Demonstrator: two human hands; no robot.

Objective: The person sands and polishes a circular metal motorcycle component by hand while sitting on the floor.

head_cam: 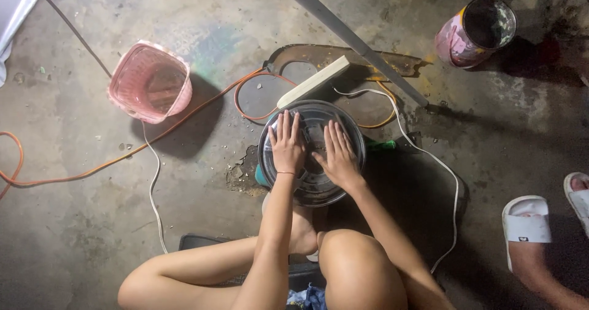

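While the person squats low on the concrete floor, knees up at the bottom of the view, both arms reach forward to a round, clear-topped metal lid or pan sitting on the ground right in front of their feet. Left hand is laid flat on the left half of it, fingers spread and pointing away, not gripping anything, just pressing on the surface. Right hand is the same deal on the right half, palm down, open, thumb angled in toward the middle. Off to the right, someone else's feet in white slide sandals stand near the edge. A white cord loops around the right side of the pan, and an orange cable snakes off to the left. Just past the pan there's a pale flat bar lying on a rusty metal plate, with a grey pole crossing over it. Farther out, a pink plastic basket sits on the left and a paint-smeared can at the top right.
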